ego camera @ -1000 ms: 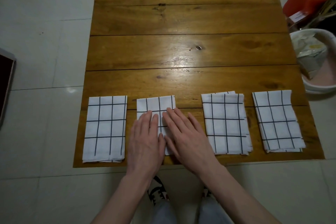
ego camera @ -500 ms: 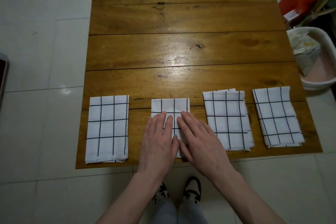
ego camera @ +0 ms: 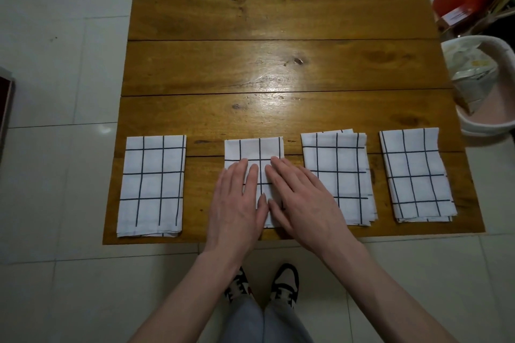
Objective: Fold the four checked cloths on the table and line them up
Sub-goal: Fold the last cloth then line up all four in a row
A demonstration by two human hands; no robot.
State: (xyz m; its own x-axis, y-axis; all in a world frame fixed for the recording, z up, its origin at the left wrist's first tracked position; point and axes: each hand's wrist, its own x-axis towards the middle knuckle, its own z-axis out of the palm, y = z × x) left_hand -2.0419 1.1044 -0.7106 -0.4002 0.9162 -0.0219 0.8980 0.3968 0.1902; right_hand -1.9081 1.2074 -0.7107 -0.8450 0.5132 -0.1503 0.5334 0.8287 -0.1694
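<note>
Four folded white cloths with dark grid lines lie as rectangles along the lower edge of our glossy plank surface (ego camera: pixel 278 69). Our left hand (ego camera: pixel 237 203) and right hand (ego camera: pixel 303 203) rest flat, fingers straight and grasping nothing, on the second cloth (ego camera: pixel 255 149).

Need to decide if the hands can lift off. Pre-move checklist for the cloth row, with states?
1. All four cloths folded: ok. Far-left cloth, second cloth, third cloth, far-right cloth.
2. Both hands flat on the second cloth: ok. Left hand, right hand, fingers straight, nothing gripped.
3. Spacing even: not ok; the gap left of the second cloth is wider than the others.
4. Far edges level: roughly ok.
5. Edges tidy: not ok; the third cloth's layers splay.
6. Second cloth's near edge on the table: cannot tell, hands cover it.
</note>
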